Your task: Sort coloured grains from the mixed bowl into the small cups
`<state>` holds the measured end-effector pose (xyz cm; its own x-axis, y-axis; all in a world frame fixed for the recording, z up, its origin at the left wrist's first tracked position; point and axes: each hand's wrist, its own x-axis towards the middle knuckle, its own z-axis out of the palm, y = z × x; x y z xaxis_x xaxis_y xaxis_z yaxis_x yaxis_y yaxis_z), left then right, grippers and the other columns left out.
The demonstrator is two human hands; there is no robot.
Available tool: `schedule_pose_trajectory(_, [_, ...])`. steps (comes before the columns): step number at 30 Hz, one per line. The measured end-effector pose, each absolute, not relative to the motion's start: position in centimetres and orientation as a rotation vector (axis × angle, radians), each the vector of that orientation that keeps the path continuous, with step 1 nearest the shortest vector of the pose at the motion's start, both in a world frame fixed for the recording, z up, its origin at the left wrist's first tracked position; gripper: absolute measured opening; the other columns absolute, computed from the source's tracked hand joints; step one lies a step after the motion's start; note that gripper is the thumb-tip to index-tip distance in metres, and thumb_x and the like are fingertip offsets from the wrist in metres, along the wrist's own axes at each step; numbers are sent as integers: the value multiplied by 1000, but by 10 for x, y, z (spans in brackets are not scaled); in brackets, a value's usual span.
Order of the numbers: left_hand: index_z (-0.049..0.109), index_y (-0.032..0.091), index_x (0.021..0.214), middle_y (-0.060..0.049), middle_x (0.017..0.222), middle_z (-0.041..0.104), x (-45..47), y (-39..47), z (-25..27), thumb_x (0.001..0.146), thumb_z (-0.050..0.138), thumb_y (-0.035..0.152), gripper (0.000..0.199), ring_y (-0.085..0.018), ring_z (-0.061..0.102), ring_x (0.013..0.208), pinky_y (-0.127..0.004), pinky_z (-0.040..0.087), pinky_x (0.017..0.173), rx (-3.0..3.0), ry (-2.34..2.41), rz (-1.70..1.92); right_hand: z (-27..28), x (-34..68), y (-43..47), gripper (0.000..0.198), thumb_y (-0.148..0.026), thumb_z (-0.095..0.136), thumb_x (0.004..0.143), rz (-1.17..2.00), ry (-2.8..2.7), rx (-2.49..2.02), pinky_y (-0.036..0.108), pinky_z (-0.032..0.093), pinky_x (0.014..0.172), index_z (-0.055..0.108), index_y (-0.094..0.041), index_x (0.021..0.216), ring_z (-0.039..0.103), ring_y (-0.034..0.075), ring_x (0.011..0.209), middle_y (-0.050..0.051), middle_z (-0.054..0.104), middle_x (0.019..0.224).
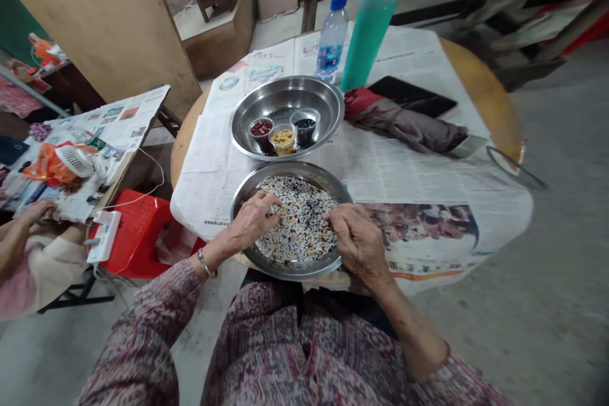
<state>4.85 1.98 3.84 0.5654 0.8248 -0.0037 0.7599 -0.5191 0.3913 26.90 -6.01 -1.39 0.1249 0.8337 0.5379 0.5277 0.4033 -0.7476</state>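
Note:
A steel basin (pixel 245 200) near the table's front edge holds mixed grains (pixel 295 222): mostly white, with black, yellow and dark red ones among them. Over its left side is my left hand (pixel 257 219), fingertips at the grains, thumb and forefinger apart. My right hand (pixel 359 241) is at the right rim, its fingers pinched together above the grains; whatever is between them is too small to make out. Behind stands a second steel basin (pixel 285 92) with three clear cups: one of dark red beans (pixel 261 130), one of yellow grains (pixel 283 139), one of black beans (pixel 305 127).
Newspaper (pixel 204 165) covers the round table. Toward the back are a water bottle (pixel 332 38), a green bottle (pixel 373 25), a folded umbrella (pixel 409 120) and a dark flat object (pixel 413 96). Left are a red stool (pixel 137 235), a power strip (pixel 103 236) and another person's arm (pixel 23 228).

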Motion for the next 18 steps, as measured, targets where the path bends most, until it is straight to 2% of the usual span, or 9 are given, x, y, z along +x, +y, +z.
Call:
schedule_pose_trajectory(3, [67,19,101,-3,98,69,66,15,37,83,62,7,22,-18,65,95,-35,53,92,2355,1209,302,-14,269,-60,25,-26,44,98,347,-1537,-1256,38,48,80,60,-24,78,58,21,84,5,64,79])
schedule_pose_trajectory(6, [68,18,100,-3,95,72,79,1,45,87,62,12,16,-17,67,89,-33,54,87,2336,1073,259,-15,269,-60,26,-26,44,98,336,-1535,-1247,38,48,80,60,-24,78,57,21,83,4,64,78])
schedule_pose_trajectory(12, [64,20,115,-7,118,65,78,-20,60,96,47,9,27,-18,61,110,-36,50,100,2607,739,72,-14,269,-60,24,-26,45,97,346,-1511,-1249,38,48,80,61,-24,79,58,21,84,4,64,78])
schedule_pose_trajectory(15, [67,21,112,-9,130,59,72,-6,55,96,51,13,25,-23,55,115,-44,49,102,2758,848,63,-13,269,-60,24,-26,45,97,354,-1522,-1248,38,48,81,61,-24,79,58,21,84,4,64,78])
schedule_pose_trajectory(18, [68,22,111,-9,123,61,63,19,46,95,54,16,23,-23,55,111,-44,49,101,2763,956,130,-14,269,-60,25,-26,45,98,352,-1518,-1257,38,48,80,61,-24,79,58,21,84,5,64,78])
